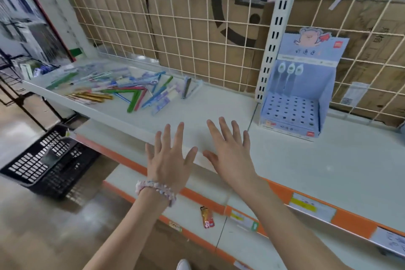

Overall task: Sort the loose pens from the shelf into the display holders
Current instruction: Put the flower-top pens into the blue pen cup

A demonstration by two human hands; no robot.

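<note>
A white metal shelf point(219, 103) is seen running across the middle of the frame, backed by a cream wire grid point(175, 35) with flattened cardboard behind it. At lower left, a black plastic basket point(50, 162) is set on the floor. On the shelf at right of centre, a light-blue cardboard display holder point(300, 87) is stood upright against the grid; its perforated base is shown with rows of holes, none visibly filled, and three pens are printed on its back panel. The loose pens point(122, 87) are scattered in a heap on the shelf at upper left of centre, well apart from the holder: green, blue, pink and gold ones can be made out. The left hand point(168, 158) and right hand point(230, 149) are held side by side over the shelf's front edge at centre, palms down, fingers straight and spread, nothing gripped. A pastel scrunchie point(156, 190) is worn on the left wrist. A small red-and-gold wrapper point(207, 217) is lying on the lower shelf.
</note>
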